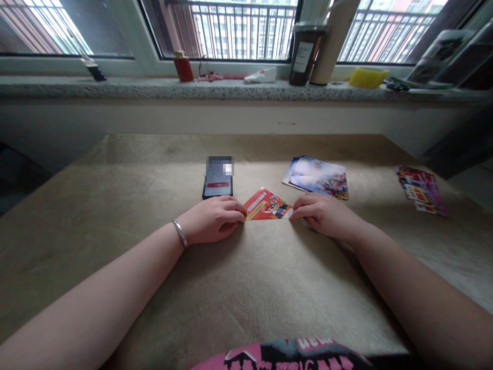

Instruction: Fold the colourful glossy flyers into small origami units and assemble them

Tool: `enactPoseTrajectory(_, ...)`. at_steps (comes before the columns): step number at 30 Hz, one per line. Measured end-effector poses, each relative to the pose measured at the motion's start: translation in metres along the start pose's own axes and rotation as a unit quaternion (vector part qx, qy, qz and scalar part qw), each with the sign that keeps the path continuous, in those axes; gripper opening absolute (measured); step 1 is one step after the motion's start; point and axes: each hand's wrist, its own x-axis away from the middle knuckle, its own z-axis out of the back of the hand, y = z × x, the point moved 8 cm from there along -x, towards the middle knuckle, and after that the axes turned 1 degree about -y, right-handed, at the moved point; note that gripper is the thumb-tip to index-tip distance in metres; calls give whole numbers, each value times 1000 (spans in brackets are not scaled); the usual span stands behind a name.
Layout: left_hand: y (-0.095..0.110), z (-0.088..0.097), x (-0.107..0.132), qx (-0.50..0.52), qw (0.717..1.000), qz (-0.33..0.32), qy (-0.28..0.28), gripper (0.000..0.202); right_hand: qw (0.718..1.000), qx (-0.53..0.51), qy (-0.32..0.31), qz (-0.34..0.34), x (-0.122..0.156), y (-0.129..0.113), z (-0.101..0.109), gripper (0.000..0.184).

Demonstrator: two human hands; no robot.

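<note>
A small red printed leaflet (266,205) lies folded on the beige table (115,205), between my two hands. My left hand (211,218), with a silver bracelet on its wrist, pinches the leaflet's left end with curled fingers. My right hand (325,215) pinches its right end the same way. Both hands rest on the tabletop. A phone (217,178) with a lit screen lies just behind my left hand.
A stack of colourful leaflets (318,177) lies behind my right hand, and another leaflet (421,190) sits near the table's right edge. The stone windowsill (115,88) behind holds a red cup (184,67), a dark jar (306,54), a cardboard roll and a yellow dish (368,77).
</note>
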Motion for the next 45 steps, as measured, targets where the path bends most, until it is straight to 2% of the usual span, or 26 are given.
enactPoseTrajectory(12, -11, 0, 7, 46, 999, 18, -5, 26, 1000, 4, -2, -7, 6, 9, 8, 32)
enactPoseTrajectory(19, -16, 7, 12, 34, 999, 14, -4, 24, 998, 10, -35, -43, 11, 17, 8, 33)
enactPoseTrajectory(29, -26, 4, 16, 69, 997, 24, -31, 24, 997, 4, -61, -51, 15, 27, 7, 35)
enactPoseTrajectory(41, -32, 4, 19, 120, 991, 49, -35, 23, 995, 34, -58, -74, 13, 23, 8, 31)
enactPoseTrajectory(45, -27, 3, 15, 86, 993, 62, -42, 21, 992, 70, -49, -95, 10, 19, 9, 27)
